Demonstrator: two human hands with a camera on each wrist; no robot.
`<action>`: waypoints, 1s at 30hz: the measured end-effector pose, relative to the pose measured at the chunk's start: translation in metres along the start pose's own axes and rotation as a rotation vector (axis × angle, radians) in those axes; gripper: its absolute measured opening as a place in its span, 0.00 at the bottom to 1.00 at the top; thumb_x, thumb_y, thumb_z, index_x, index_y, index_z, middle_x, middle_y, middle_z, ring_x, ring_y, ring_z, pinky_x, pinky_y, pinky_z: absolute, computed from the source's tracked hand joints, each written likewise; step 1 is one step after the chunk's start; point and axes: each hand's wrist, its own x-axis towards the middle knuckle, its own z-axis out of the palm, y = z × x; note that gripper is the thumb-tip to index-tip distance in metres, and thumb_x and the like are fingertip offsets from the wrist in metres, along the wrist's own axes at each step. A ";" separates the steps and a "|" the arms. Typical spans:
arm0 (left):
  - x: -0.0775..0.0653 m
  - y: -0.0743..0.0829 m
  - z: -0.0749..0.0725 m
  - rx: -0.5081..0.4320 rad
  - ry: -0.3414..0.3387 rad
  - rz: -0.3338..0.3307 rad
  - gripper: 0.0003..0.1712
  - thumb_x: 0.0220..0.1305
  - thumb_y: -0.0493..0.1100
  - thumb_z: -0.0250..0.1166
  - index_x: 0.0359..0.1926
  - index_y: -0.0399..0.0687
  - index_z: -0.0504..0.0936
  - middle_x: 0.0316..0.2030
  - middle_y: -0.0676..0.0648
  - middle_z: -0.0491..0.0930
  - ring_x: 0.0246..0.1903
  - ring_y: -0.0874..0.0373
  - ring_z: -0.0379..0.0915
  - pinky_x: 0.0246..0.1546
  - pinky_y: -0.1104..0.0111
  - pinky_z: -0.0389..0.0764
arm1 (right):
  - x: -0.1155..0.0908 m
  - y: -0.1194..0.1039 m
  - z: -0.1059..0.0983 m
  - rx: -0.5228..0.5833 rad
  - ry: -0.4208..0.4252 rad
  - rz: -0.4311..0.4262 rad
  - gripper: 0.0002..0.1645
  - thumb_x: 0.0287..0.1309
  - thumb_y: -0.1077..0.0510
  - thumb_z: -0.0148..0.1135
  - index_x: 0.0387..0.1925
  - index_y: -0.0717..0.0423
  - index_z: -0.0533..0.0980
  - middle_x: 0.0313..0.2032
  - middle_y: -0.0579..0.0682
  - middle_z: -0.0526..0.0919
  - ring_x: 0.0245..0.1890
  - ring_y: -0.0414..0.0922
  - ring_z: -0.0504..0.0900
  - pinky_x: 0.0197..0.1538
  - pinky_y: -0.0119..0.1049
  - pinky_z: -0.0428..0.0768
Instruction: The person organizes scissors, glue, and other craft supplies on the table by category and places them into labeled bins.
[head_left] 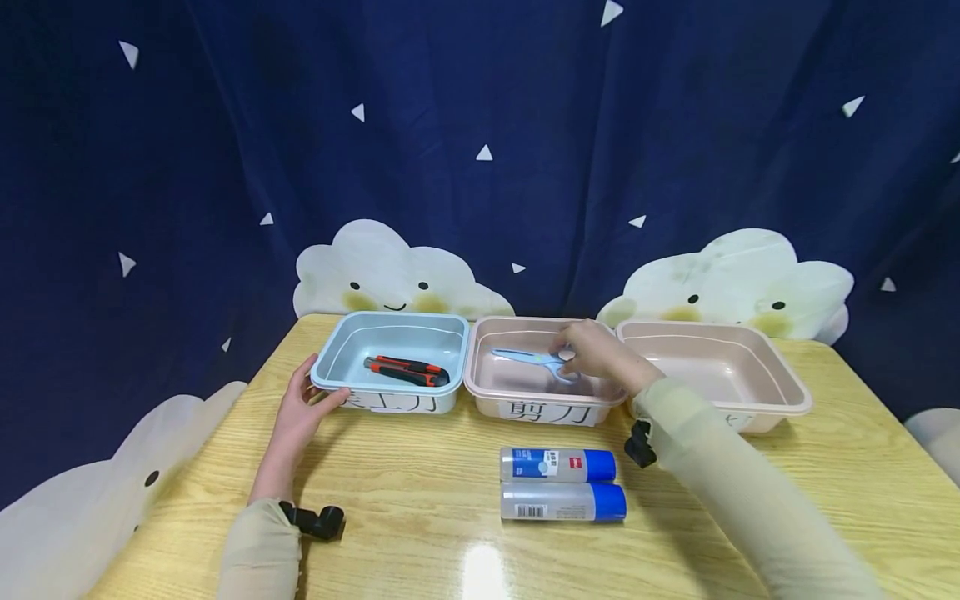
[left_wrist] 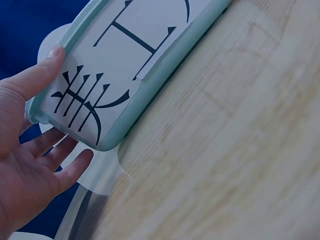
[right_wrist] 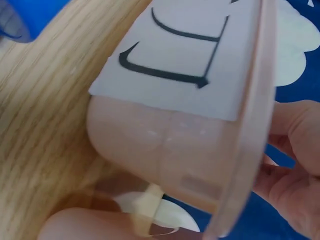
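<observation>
Head view: the blue scissors (head_left: 520, 356) are in the middle bin (head_left: 540, 393), the right hand (head_left: 597, 352) at their handles; I can't tell if it grips. A snagged finger could drag them out. The left hand (head_left: 302, 407), loosely spread, touches the light-blue bin (head_left: 450, 402).

Beyond the fingers (head_left: 564, 338) hangs dark blue cloth (head_left: 450, 58) scattered with small white triangles (head_left: 484, 154), large pale cartoon clouds (head_left: 378, 267) along its lower part. Below the fingers spreads a light wood-grain table (head_left: 405, 492), a bright glare patch (head_left: 483, 573) on their near side.
</observation>
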 end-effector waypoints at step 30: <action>0.000 -0.001 0.001 -0.010 0.002 0.001 0.51 0.55 0.46 0.66 0.71 0.56 0.43 0.66 0.40 0.55 0.62 0.47 0.53 0.57 0.59 0.60 | 0.011 0.016 0.035 -0.030 -0.056 0.093 0.13 0.39 0.62 0.71 0.33 0.56 0.82 0.36 0.51 0.83 0.35 0.46 0.77 0.45 0.43 0.73</action>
